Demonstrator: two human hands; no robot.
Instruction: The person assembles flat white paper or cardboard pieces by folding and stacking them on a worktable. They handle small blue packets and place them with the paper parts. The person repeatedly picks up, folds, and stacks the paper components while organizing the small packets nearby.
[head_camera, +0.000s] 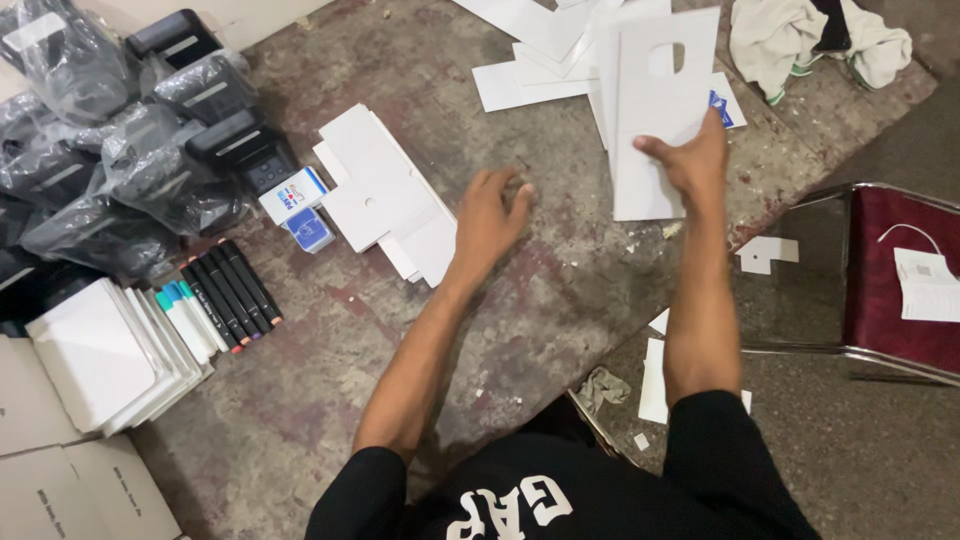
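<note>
Gripping a flat white cardboard sheet (655, 110) with a cut-out window near its top, the person's right hand (692, 160) is stretched out with the arm nearly straight, thumb pinched over the sheet's lower edge so it's lifted off the floor (560, 300). Left hand (487, 222) is out too, just left of that sheet, fingers loosely curled and holding nothing, hovering low over the floor. Left of the left hand lies a stack of flat die-cut carton blanks (385, 190), and further left a row of black marker pens (235, 290). Past those there's a pile of black devices in clear plastic bags (110, 160). Well to the right of the held sheet sits a red-seated chair (890, 280) with a small paper booklet (925, 285) on it.
</note>
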